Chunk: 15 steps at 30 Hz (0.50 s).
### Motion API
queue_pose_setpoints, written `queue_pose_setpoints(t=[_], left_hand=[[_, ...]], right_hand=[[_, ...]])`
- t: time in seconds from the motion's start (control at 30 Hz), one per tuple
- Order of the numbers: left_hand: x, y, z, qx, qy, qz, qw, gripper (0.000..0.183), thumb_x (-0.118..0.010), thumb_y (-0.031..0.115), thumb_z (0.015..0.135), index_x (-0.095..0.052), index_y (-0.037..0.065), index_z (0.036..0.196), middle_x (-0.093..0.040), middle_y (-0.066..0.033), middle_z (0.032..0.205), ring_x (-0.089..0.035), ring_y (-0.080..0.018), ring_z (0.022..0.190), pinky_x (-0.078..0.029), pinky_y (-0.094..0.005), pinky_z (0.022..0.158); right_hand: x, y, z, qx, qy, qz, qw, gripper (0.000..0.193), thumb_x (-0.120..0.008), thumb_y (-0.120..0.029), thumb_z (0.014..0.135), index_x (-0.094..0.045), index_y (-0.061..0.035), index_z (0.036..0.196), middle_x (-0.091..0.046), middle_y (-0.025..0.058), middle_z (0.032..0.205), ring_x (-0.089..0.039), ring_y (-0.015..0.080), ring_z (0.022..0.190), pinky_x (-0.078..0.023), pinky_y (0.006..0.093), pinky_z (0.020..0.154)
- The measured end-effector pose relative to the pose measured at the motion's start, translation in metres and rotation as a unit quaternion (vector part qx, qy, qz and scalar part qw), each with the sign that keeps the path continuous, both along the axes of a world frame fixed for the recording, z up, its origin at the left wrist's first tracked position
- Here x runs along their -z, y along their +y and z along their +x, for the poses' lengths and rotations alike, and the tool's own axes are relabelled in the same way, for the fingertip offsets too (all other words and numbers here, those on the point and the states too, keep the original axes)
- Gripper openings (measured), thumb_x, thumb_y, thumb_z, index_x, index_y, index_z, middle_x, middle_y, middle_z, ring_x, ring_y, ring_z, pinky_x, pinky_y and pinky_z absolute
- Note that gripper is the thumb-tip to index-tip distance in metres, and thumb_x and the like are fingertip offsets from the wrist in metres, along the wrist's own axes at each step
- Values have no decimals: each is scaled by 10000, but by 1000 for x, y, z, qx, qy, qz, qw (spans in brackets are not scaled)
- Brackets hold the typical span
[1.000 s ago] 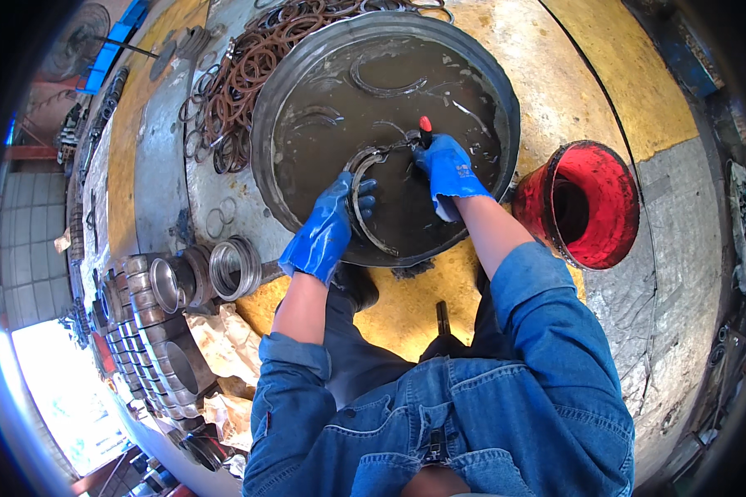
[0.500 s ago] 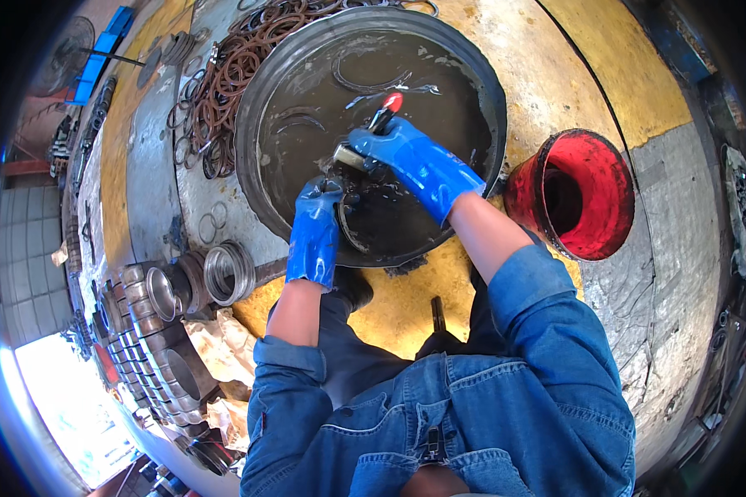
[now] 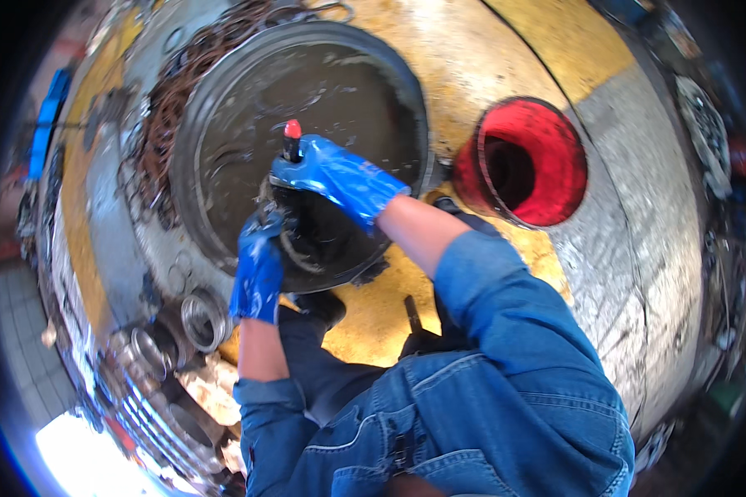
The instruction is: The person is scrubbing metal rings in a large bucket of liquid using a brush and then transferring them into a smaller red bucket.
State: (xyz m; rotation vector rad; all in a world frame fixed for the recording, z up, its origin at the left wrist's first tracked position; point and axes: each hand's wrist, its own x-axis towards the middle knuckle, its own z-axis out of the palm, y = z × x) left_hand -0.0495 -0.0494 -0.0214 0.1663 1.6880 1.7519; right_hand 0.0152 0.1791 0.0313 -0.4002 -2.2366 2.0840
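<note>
My right hand [image 3: 327, 172], in a long blue rubber glove, is closed around a brush [image 3: 292, 145] with a black handle and a red tip. The handle points up and away from me; the glove hides most of the working end. Just nearer and to the left, my left hand [image 3: 259, 263], gloved alike, grips a thin metal ring [image 3: 297, 255], whose wet curved edge shows beside the fingers. Both hands are over the near left part of a round black basin [image 3: 192, 124] holding dark, murky liquid. Motion blur smears the fingers and the contact between brush and ring.
A red bucket [image 3: 555, 170] with a dark inside stands right of the basin. Rusty rings [image 3: 164, 141] lie heaped at its far left. Shiny metal rings [image 3: 203, 319] and several cylindrical metal parts [image 3: 162, 398] sit at the near left. The floor is yellow and grey.
The whole view has shifted, so basin and bucket appear farther left. The brush handle now stands more upright, and my right hand has come closer to my left hand.
</note>
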Motion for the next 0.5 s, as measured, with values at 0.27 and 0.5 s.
queue_pose_setpoints(t=[0.27,0.5], left_hand=[[-9,19,11,-17,-7,5,1000,386,-584,-50,852,-623,-58,1235,-709,-145,1078,-689,-249,908,-552,-338,844],[-4,9,0,55,-40,52,996,288,-608,-12,886,-636,-14,1173,-714,-113,1053,-671,-200,928,-527,-296,848]], right_hand=[[19,16,-3,30,47,-185,981,431,-695,-418,823,-729,-55,1054,-735,142,954,-692,298,890,-521,394,868],[29,16,-4,26,59,-211,975,162,-737,-145,864,-683,0,913,-686,109,816,-640,157,726,-531,328,693]])
